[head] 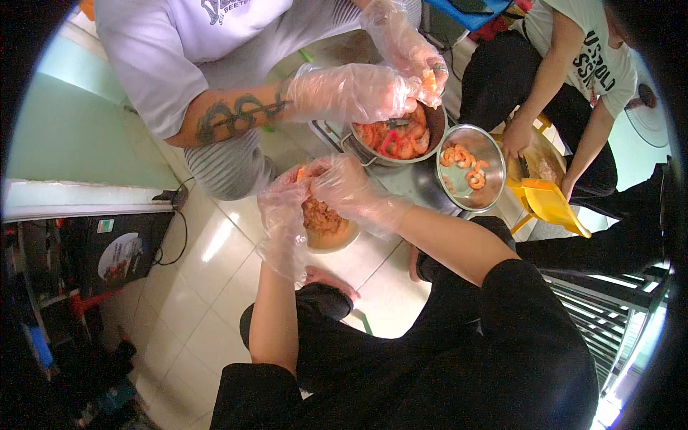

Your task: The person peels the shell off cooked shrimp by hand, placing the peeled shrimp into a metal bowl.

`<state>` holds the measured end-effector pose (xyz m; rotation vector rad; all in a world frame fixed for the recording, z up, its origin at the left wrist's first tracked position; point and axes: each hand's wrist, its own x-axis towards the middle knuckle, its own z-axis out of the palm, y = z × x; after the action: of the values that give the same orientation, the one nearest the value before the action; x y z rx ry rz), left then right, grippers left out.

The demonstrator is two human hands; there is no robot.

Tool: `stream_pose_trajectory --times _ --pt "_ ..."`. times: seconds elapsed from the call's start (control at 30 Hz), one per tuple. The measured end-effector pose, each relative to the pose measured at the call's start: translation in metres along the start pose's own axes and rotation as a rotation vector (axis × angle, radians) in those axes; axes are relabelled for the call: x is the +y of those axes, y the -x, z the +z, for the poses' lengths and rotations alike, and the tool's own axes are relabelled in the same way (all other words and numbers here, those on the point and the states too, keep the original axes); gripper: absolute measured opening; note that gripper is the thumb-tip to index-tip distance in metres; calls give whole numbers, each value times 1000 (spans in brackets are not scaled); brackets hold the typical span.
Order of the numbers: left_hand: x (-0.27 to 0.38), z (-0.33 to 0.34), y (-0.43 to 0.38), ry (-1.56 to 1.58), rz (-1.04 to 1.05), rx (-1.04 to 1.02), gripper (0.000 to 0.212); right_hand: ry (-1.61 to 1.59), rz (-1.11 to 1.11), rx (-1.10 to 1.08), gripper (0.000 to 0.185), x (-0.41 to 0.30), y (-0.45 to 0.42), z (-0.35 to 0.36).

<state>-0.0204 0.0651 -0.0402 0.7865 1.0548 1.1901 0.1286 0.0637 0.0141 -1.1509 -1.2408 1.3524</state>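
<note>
My left hand (282,196) wears a clear plastic glove and pinches a shrimp (301,173), of which a small orange part shows. Also gloved, my right hand (346,185) meets it with fingers closed at the same shrimp; the fingertips are partly hidden. Beneath both hands a pale bowl (336,242) holds a heap of shrimp shells (322,217). Beyond, a metal pot (371,157) contains cooked shrimp (416,141) and red-handled scissors (391,144). To its right stands a stainless steel bowl (500,177) with several peeled shrimp (475,177).
Across from me, a person's gloved hands (365,94) hold a shrimp (429,80) over the pot. At right, another person's hand (517,137) grips a knife (521,166) at a board (553,148), near a yellow plastic stool (548,201). A black box (129,252) sits left on the tiled floor (215,279).
</note>
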Motion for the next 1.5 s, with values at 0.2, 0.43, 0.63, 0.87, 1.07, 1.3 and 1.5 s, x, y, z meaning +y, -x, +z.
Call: stream_pose_trajectory --times 0.2,0.43,0.63,0.87,1.07,1.3,1.5 --pt "4 -4 2 0 24 -27 35 -37 162 -62 5 12 -7 -8" --pt "1 -2 0 -66 105 -90 39 -68 166 -61 8 23 -9 -13" --pt "-10 -13 -7 -49 161 -52 39 153 168 33 10 27 -15 -10" --pt "-15 -22 -13 -54 4 -30 29 168 162 -54 14 36 -19 -26" --pt "-4 -8 -9 -158 -12 8 28 156 258 -112 15 26 -21 -29" --pt "-4 -14 -14 -133 -58 3 24 163 279 -161 16 5 -26 -32" --pt "-2 -8 -16 -131 -106 -29 20 185 235 -170 14 20 -28 -42"
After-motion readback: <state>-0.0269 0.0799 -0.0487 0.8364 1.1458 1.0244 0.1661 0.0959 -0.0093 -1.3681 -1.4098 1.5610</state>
